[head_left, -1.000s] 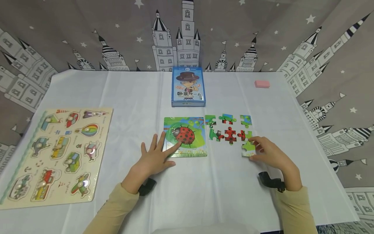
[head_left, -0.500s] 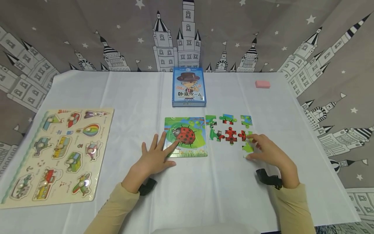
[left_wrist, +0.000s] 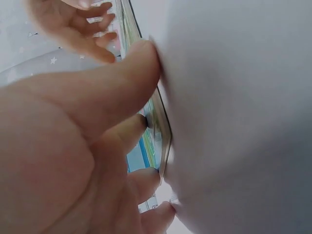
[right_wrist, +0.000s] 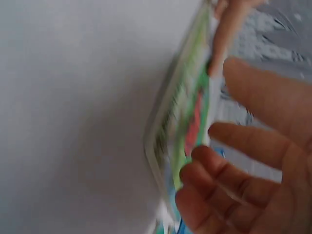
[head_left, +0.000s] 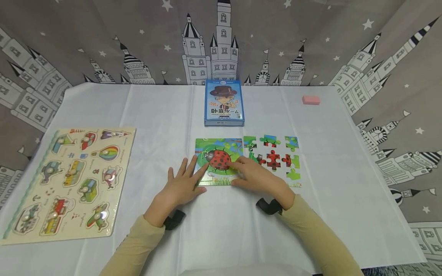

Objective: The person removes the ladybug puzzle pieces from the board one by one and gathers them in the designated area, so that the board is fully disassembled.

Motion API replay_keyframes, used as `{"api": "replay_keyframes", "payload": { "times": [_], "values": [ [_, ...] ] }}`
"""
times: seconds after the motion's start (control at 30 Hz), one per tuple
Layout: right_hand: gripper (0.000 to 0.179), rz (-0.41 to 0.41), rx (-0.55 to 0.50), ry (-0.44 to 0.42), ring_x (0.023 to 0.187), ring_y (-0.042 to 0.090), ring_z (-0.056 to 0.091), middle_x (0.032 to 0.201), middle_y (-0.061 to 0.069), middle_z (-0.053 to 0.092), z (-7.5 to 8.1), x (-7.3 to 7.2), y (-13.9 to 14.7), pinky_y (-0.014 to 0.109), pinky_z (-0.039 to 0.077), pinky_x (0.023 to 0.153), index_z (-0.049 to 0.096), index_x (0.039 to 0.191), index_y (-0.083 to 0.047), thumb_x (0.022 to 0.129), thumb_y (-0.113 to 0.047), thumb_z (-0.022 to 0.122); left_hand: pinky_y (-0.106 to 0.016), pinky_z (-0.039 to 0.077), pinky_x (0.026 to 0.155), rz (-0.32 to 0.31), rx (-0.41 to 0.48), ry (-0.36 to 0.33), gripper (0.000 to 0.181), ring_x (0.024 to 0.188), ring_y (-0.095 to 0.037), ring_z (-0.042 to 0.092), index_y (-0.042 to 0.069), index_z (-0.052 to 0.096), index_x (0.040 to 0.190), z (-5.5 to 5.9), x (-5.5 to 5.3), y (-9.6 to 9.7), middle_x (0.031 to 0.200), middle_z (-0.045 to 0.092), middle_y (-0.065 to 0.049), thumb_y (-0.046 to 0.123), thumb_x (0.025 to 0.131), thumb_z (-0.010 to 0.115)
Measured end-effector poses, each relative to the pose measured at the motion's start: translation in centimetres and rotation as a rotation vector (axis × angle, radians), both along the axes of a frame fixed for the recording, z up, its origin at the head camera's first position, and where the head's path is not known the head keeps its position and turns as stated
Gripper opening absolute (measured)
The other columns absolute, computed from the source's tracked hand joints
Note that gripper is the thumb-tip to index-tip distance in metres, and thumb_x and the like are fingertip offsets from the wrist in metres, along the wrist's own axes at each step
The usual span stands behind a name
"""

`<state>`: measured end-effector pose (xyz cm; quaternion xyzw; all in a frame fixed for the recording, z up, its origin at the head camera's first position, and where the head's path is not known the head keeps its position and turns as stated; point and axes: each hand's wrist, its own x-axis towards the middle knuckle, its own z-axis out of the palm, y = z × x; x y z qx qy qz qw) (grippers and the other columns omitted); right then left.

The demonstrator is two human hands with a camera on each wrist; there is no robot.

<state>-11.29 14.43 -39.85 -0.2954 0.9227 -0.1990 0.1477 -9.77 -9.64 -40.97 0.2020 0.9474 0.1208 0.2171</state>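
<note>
A square ladybug puzzle board (head_left: 215, 144) lies on the white table in front of the person. The left hand (head_left: 181, 188) rests with spread fingers on the board's left side, its thumb along the near edge in the left wrist view (left_wrist: 87, 102). Over the board's right part hovers the right hand (head_left: 259, 178), fingers loosely bent. Nothing sits between its thumb and fingers (right_wrist: 214, 163) in the right wrist view. Separated jigsaw pieces lie to the board's right, among them a red spotted centre piece (head_left: 273, 160) and a green corner piece (head_left: 293, 174); the right hand partly covers some.
Behind the board stands a blue card game box (head_left: 224, 101). A pink eraser-like block (head_left: 311, 100) lies at the back right. On the left is a large wooden vehicle peg puzzle (head_left: 119, 168). A grey castle-print curtain (head_left: 138, 34) hangs behind the table.
The right hand has left the green pieces at the right and moved left over the ladybug board. The left hand stays in place; the loose pieces remain roughly where they were.
</note>
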Motion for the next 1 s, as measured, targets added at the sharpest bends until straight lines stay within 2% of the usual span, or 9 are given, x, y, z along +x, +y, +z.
{"api": "replay_keyframes", "payload": {
  "times": [0.13,0.27,0.5,0.6,0.77,0.87,1.0],
  "values": [
    [0.047,0.000,0.080,0.050,0.086,0.017,0.050,0.104,0.009,0.053,-0.7,-0.4,-1.6,0.031,0.045,0.073,0.054,0.122,-0.004,0.082,-0.026,0.067,-0.068,0.006,0.095,-0.005,0.001,0.010,0.070,0.134,-0.039,-0.001,0.019,0.021,0.145,-0.1,-0.1,0.0,0.150,0.000,-0.015,0.043,0.088,0.054],
    [0.039,-0.026,0.099,0.070,0.084,0.019,0.050,0.101,0.008,0.052,-0.9,-0.5,-2.3,0.032,0.046,0.071,0.056,0.111,-0.004,0.080,-0.023,0.070,-0.068,0.008,0.095,-0.005,0.003,0.019,0.072,0.134,-0.038,0.001,0.020,0.022,0.145,-0.2,-0.1,0.0,0.150,0.000,-0.014,0.044,0.087,0.055],
    [0.045,-0.068,0.038,0.001,0.090,0.019,0.053,0.102,0.007,0.054,-0.8,-0.6,-2.5,0.032,0.045,0.078,0.049,0.116,-0.004,0.079,-0.019,0.071,-0.068,0.008,0.095,-0.006,-0.004,0.019,0.073,0.134,-0.038,0.000,0.019,0.021,0.146,-0.3,-0.2,-0.1,0.150,0.000,-0.014,0.044,0.086,0.056],
    [0.036,-0.102,-0.041,-0.041,0.081,0.017,0.054,0.093,0.004,0.057,-0.8,-0.5,-2.2,0.030,0.046,0.071,0.050,0.113,-0.006,0.082,-0.014,0.067,-0.068,0.008,0.095,-0.002,-0.003,0.015,0.074,0.134,-0.038,0.000,0.018,0.021,0.146,-0.2,-0.2,-0.1,0.150,0.000,-0.014,0.044,0.086,0.056],
    [0.017,-0.139,-0.215,-0.091,0.062,0.012,0.048,0.076,-0.002,0.055,-0.6,-0.6,-0.4,0.026,0.042,0.056,0.054,0.105,-0.008,0.088,-0.007,0.055,-0.068,0.007,0.095,0.007,0.008,0.005,0.073,0.134,-0.038,0.000,0.018,0.021,0.145,0.0,-0.2,-0.1,0.150,0.000,-0.015,0.043,0.086,0.057],
    [0.014,-0.150,-0.273,-0.126,0.064,0.012,0.049,0.078,-0.002,0.057,-0.1,-0.6,1.8,0.027,0.041,0.058,0.055,0.102,-0.009,0.088,-0.006,0.054,-0.068,0.007,0.095,0.009,0.015,0.004,0.073,0.134,-0.038,0.000,0.018,0.022,0.145,0.0,-0.2,-0.2,0.150,0.000,-0.015,0.042,0.086,0.057],
    [0.011,-0.169,-0.272,-0.172,0.068,0.015,0.048,0.079,0.000,0.057,0.6,-0.5,5.3,0.029,0.041,0.061,0.056,0.097,-0.008,0.087,-0.004,0.055,-0.068,0.006,0.095,0.009,0.020,0.007,0.072,0.134,-0.038,0.000,0.018,0.022,0.145,-0.1,-0.2,-0.1,0.150,-0.001,-0.015,0.041,0.087,0.057]
  ]
}}
